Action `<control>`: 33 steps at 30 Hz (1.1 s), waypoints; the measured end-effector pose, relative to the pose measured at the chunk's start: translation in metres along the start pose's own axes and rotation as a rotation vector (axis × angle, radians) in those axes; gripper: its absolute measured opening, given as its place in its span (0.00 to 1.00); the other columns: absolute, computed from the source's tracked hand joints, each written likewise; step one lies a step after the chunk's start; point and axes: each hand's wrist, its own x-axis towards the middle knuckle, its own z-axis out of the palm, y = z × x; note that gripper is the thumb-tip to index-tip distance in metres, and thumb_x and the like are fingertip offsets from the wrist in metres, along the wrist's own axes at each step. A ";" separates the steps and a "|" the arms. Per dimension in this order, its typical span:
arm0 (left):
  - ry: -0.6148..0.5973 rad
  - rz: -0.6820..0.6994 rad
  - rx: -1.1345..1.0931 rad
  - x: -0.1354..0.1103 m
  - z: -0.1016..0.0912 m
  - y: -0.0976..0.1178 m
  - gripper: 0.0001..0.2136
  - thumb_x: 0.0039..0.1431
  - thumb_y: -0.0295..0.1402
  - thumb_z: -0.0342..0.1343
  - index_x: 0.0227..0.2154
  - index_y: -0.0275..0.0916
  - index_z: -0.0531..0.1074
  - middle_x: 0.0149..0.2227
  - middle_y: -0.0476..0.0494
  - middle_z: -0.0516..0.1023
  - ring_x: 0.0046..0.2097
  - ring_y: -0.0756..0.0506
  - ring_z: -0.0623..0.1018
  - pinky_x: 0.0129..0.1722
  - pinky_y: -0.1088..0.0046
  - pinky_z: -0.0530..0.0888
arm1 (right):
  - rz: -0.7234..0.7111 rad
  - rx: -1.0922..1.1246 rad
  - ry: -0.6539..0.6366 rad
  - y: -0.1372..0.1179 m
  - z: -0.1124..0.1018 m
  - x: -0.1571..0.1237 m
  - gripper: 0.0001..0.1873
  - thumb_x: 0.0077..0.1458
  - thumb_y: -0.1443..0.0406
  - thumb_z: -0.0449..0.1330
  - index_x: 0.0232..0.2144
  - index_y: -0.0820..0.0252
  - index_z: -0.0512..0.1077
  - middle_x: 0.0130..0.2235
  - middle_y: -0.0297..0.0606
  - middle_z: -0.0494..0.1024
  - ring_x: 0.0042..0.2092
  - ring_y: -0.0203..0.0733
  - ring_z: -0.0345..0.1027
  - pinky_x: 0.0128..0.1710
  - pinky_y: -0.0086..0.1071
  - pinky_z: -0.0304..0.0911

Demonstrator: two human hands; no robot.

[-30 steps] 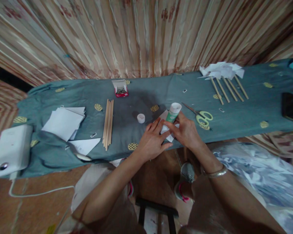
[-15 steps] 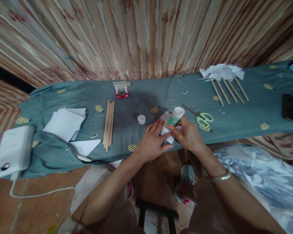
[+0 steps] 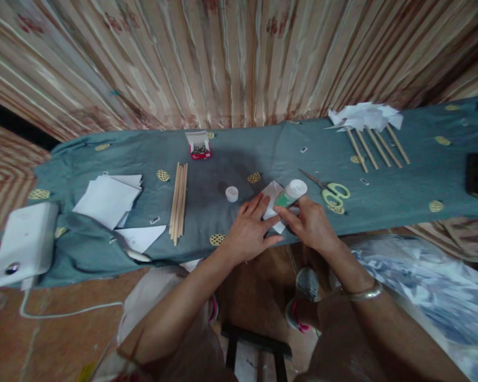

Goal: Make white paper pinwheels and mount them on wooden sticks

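The blue-grey table cloth (image 3: 263, 154) bears yellow dotted ovals. The plastic glue tube (image 3: 289, 194) is green with a white end; the folded paper sheet (image 3: 272, 189) under it is white. The metal scissors (image 3: 325, 189) have yellow-green handles. The small cardboard box (image 3: 199, 146) is red. The draped fabric curtain (image 3: 223, 58) is striped beige and brown.

The sticks (image 3: 178, 201) lie left of the cap (image 3: 231, 193) — scissors (image 3: 330, 192) right of the glue stick (image 3: 290, 193), box (image 3: 199, 146) behind.

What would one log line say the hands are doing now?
left hand: flat on folded white paper piece | right hand: grips tilted green-and-white glue tube | nearby: small white round cap, green-handled scissors
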 end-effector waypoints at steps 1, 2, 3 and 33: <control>-0.001 0.000 0.000 0.000 0.000 0.000 0.24 0.59 0.50 0.51 0.53 0.42 0.70 0.64 0.30 0.59 0.65 0.31 0.57 0.56 0.48 0.63 | -0.002 0.000 0.004 0.000 0.000 0.000 0.20 0.56 0.47 0.54 0.31 0.58 0.64 0.27 0.40 0.73 0.29 0.47 0.70 0.26 0.34 0.60; -0.003 0.000 0.000 0.000 0.000 0.000 0.24 0.59 0.50 0.51 0.53 0.42 0.70 0.64 0.30 0.59 0.65 0.31 0.57 0.56 0.47 0.63 | -0.005 0.002 0.006 0.001 0.000 -0.001 0.20 0.56 0.47 0.54 0.32 0.58 0.64 0.27 0.40 0.73 0.29 0.46 0.70 0.26 0.34 0.60; -0.005 0.001 -0.001 0.000 0.000 0.000 0.24 0.59 0.50 0.51 0.53 0.42 0.70 0.64 0.30 0.59 0.65 0.31 0.57 0.56 0.47 0.63 | -0.006 0.002 0.008 0.001 0.000 -0.001 0.20 0.56 0.47 0.54 0.32 0.58 0.65 0.27 0.40 0.73 0.29 0.46 0.70 0.26 0.34 0.60; -0.015 0.010 -0.019 0.000 -0.002 0.000 0.24 0.59 0.49 0.52 0.55 0.42 0.69 0.64 0.30 0.58 0.66 0.31 0.56 0.58 0.48 0.61 | -0.017 0.021 0.080 0.010 0.002 -0.001 0.20 0.56 0.47 0.55 0.33 0.58 0.65 0.28 0.40 0.76 0.29 0.45 0.71 0.30 0.35 0.63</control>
